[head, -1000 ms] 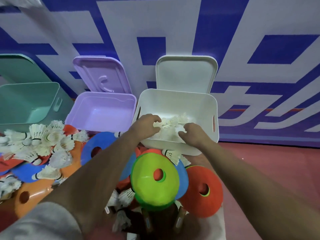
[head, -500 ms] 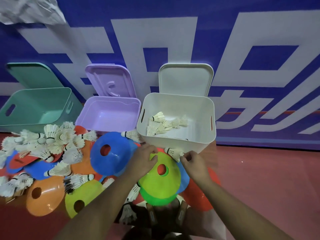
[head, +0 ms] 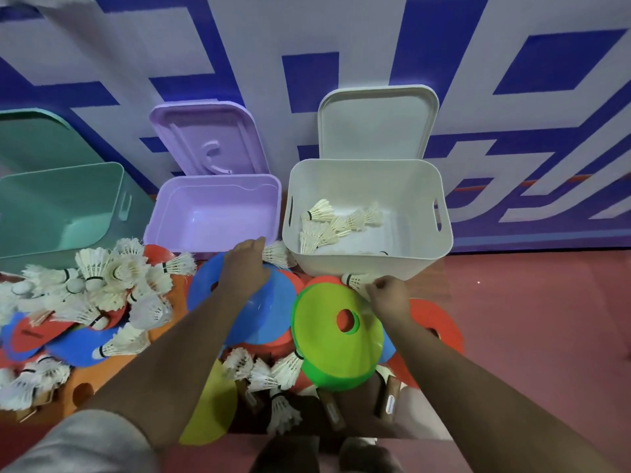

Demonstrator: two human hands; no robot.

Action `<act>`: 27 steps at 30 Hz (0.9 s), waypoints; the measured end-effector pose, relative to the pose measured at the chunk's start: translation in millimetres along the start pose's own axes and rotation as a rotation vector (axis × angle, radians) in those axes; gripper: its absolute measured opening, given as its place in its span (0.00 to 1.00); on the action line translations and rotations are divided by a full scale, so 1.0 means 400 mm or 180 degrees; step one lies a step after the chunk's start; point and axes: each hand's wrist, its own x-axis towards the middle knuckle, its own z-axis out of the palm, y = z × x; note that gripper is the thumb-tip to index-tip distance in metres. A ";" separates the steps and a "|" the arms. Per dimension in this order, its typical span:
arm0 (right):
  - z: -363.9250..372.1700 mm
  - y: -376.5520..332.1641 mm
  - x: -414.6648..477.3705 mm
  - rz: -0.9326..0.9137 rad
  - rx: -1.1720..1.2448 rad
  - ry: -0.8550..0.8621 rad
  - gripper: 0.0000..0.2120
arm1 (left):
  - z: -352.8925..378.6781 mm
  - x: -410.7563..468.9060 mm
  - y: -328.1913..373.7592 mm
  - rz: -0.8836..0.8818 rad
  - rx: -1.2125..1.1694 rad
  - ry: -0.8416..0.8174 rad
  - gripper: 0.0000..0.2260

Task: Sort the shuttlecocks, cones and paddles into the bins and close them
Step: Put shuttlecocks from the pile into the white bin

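– What is the right hand (head: 387, 297) holding?
– Its fingers are curled and pinch the feather end of the right-hand shuttlecock (head: 355, 279). The shuttlecock lies just ahead of the knuckles, against the front wall of the white bin (head: 375, 264).
– And beside that hand?
– A yellow-green cone (head: 321, 339), just left of the wrist.
– What about the left hand (head: 244, 268)?
– It is stretched forward over a blue cone (head: 263, 315). The feathers of the left-hand shuttlecock (head: 278, 254) stick out to its right, touching it. The hand hides the cork, so I can't tell whether it has a grip.
– Where are the other shuttlecocks?
– Several loose shuttlecocks (head: 324, 227) lie inside the white bin, ahead of the right hand. A heap of shuttlecocks (head: 112, 278) lies well left of the left hand. The purple bin (head: 170, 206) stands open just ahead of the left hand.
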 end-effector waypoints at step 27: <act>0.024 -0.400 -0.282 -0.3008 -0.0311 -0.0848 0.04 | -0.162 -0.226 -0.117 0.0469 -0.2625 0.0297 0.22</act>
